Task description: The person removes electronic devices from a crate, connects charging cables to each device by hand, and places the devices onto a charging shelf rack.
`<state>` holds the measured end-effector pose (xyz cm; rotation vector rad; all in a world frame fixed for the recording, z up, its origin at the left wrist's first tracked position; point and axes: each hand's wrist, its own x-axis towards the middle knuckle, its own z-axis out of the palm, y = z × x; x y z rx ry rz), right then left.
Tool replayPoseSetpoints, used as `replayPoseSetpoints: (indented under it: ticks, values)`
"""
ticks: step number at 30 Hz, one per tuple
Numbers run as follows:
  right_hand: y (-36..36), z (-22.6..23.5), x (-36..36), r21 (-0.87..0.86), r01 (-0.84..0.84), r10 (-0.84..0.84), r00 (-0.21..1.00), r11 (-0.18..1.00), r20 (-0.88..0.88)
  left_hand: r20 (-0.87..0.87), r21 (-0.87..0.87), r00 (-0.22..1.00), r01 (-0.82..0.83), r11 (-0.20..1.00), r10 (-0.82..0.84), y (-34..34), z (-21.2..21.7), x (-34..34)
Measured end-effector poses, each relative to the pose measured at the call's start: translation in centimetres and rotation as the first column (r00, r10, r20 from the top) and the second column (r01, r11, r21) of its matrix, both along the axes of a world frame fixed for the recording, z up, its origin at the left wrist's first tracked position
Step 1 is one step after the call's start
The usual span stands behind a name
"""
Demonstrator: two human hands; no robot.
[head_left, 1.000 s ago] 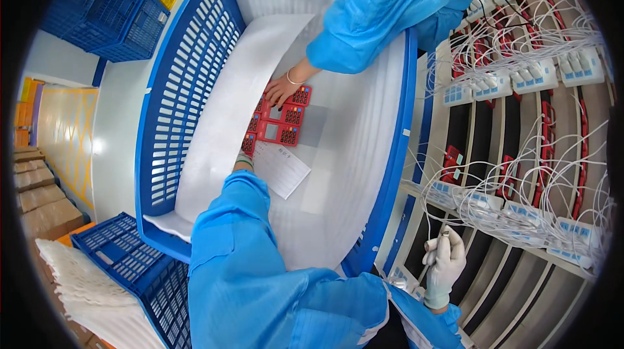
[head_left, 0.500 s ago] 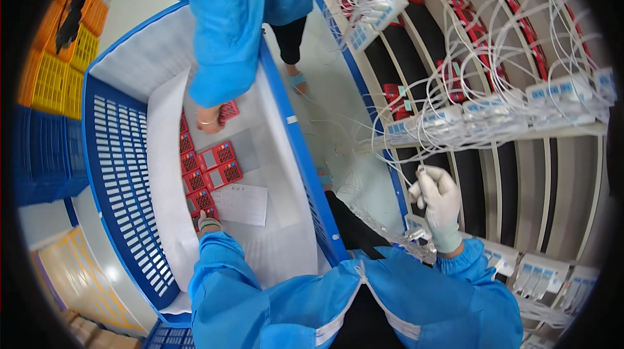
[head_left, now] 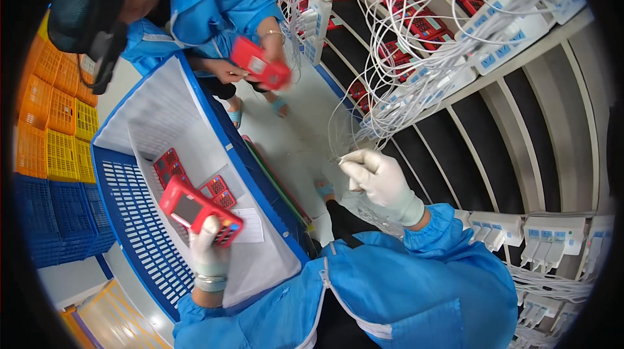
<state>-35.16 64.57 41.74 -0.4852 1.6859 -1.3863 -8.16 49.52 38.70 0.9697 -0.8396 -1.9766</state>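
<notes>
My gloved left hand (head_left: 209, 251) grips a red payment terminal (head_left: 187, 208) with a grey screen and a keypad, lifted above the blue basket (head_left: 140, 219). Inside the basket's white lining lie several more red terminals (head_left: 220, 193) and a white paper slip (head_left: 249, 224). To the right, my gloved right hand (head_left: 382, 185) pinches a thin white cable's plug (head_left: 340, 161) between thumb and fingers, beside the rack. Across the basket a co-worker in a blue jacket (head_left: 214, 4) holds another red terminal (head_left: 260, 66) in both hands, blurred by motion.
A rack on the right carries white power strips (head_left: 500, 56), tangled white cables (head_left: 416, 82), dark shelf strips (head_left: 484, 154) and red terminals (head_left: 419, 20). Orange crates (head_left: 62, 111), yellow crates (head_left: 60, 148) and blue crates (head_left: 62, 219) are stacked at the left.
My left hand has raised a terminal out of the basket. My right hand, with the cable plug, appears further left. The co-worker's hand has left the basket and now holds a terminal.
</notes>
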Motion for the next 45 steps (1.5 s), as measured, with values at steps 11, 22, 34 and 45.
replayPoseSetpoints:
  ticks: [11,22,34,45]
  values:
    - [0.9,0.9,-0.5,-0.056,0.020,-0.012,0.989,0.998,0.148,-0.395,0.613,0.919,0.257,0.747,0.008,4.0,-0.8,-17.6]
    - [1.3,-0.2,-2.4,0.039,-0.023,0.019,0.995,0.999,0.100,-0.361,0.526,0.932,0.185,0.830,0.021,5.0,-1.6,-19.5]
    - [1.4,0.2,-3.4,0.097,-0.081,0.070,0.991,0.992,0.118,-0.280,0.153,0.951,0.181,0.971,-0.133,6.0,-0.6,-20.1]
    - [-0.1,-7.9,-8.1,-0.058,0.134,-0.132,0.654,0.989,-0.745,0.143,-0.005,0.937,0.323,0.946,-0.319,-3.7,-9.5,-34.4]
